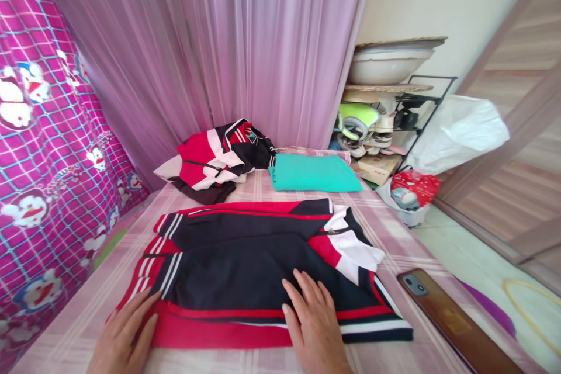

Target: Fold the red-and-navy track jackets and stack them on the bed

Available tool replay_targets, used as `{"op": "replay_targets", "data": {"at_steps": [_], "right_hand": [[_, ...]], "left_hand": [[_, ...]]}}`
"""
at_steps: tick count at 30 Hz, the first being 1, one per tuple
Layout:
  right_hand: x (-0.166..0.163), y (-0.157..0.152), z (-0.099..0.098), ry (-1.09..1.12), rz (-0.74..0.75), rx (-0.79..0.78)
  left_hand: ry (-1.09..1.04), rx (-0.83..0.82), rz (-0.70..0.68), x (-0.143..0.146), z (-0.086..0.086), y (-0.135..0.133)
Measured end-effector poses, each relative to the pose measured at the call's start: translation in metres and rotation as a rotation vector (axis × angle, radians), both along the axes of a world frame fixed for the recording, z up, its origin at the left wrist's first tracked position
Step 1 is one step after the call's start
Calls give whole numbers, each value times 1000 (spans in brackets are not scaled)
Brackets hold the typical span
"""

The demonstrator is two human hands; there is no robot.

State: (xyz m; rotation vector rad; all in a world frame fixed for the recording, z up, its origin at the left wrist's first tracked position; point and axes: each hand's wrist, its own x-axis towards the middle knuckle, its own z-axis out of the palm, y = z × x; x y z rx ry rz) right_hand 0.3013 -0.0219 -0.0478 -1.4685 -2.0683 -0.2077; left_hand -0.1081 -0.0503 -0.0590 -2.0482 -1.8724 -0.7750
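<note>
A navy, red and white zip jacket (245,272) lies spread on the checked cloth, its sleeves folded in across the body and its white collar to the right. My left hand (127,327) rests on the red hem at the lower left, fingers extended near the striped cuff. Lying flat with fingers spread, my right hand (313,318) touches the lower sleeve and the red edge beneath it. Neither hand grips the fabric.
Behind the jacket are a crumpled similar jacket (210,158) and a folded turquoise garment (315,173). A phone (456,321) lies at the right edge of the checked tablecloth (390,228). A shoe rack (414,128) and a white bag (460,131) stand beyond.
</note>
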Motion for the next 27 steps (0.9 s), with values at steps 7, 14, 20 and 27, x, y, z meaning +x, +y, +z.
{"op": "replay_targets", "data": {"at_steps": [7,14,20,27], "right_hand": [[-4,3,6,19,-47,-90],[-2,9,17,-52,-52,-216],[2,11,37,-94,-91,-277],[-5,23,48,-64,-96,-312]], "left_hand": [[-32,22,-28,0,-3,5],[-87,-1,-15,24,16,15],[-194,-34,30,32,30,18],[-10,-15,-13,78,56,32]]}}
